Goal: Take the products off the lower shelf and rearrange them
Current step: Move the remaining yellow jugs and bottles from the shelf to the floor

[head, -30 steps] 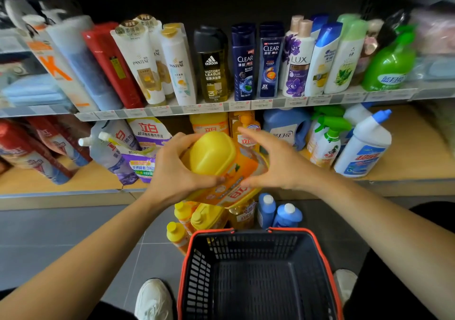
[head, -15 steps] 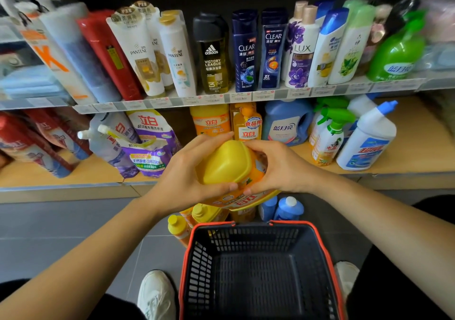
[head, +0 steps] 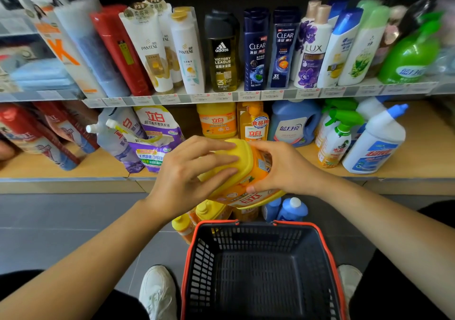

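Note:
I hold an orange detergent bottle [head: 248,186] with a wide yellow cap in front of the lower shelf [head: 73,167], tilted with its cap toward me. My left hand [head: 187,174] grips the cap with fingers curled across it. My right hand [head: 283,167] holds the bottle's right side, thumb on the label. Behind it on the lower shelf stand an orange tub [head: 216,120], an orange pump bottle [head: 253,125], a blue jug [head: 293,122], a green-trigger spray bottle [head: 337,137] and a white toilet cleaner bottle [head: 376,142]. Purple refill pouches [head: 152,137] lean at the left.
A black shopping basket with a red rim [head: 261,223] stands on the grey floor just below my hands. Yellow-capped bottles [head: 206,211] and blue bottles [head: 290,209] stand on the floor between basket and shelf. Shampoo bottles [head: 256,49] fill the upper shelf. My white shoes [head: 157,292] flank the basket.
Both hands carried the orange bottle a little up and toward the shelf. The left hand's fingers now lie further across the yellow cap.

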Demonstrator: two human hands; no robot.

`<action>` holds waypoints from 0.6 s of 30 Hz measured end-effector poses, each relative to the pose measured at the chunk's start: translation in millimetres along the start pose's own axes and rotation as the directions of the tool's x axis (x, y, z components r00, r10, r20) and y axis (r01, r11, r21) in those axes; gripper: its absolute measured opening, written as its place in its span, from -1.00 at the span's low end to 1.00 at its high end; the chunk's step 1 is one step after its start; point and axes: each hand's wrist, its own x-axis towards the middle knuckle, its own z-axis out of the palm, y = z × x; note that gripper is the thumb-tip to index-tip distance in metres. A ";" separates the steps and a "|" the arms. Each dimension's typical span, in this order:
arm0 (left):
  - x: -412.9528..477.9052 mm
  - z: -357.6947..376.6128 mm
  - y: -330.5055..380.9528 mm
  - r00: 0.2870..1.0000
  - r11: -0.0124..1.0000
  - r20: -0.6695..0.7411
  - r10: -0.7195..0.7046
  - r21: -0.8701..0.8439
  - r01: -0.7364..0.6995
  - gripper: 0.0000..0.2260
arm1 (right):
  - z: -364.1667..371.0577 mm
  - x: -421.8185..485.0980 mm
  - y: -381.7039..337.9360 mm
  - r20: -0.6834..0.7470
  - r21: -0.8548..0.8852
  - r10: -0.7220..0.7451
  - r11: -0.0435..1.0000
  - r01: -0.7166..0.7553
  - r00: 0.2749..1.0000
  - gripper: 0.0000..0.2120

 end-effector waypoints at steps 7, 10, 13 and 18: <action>-2.1 -3.3 -6.0 0.975 0.975 0.037 -0.218 -0.026 0.219 -0.63 | -0.6 0.3 1.9 -0.083 0.158 0.066 0.986 -0.052 0.994 -0.30; -2.1 -7.6 -13.1 0.977 0.976 0.021 -0.214 -0.033 0.214 -0.62 | -1.2 1.1 2.4 -0.136 0.186 0.069 0.982 -0.043 0.988 -0.33; -1.3 -11.5 -18.3 0.975 0.974 -0.003 -0.222 -0.042 0.222 -0.61 | -2.8 1.7 1.1 -0.159 0.204 0.095 0.977 -0.062 0.983 -0.37; -3.8 -13.6 -24.8 0.965 0.965 -0.028 -0.261 -0.039 0.260 -0.63 | -2.4 0.4 0.4 -0.179 0.223 0.117 0.972 -0.076 0.977 -0.33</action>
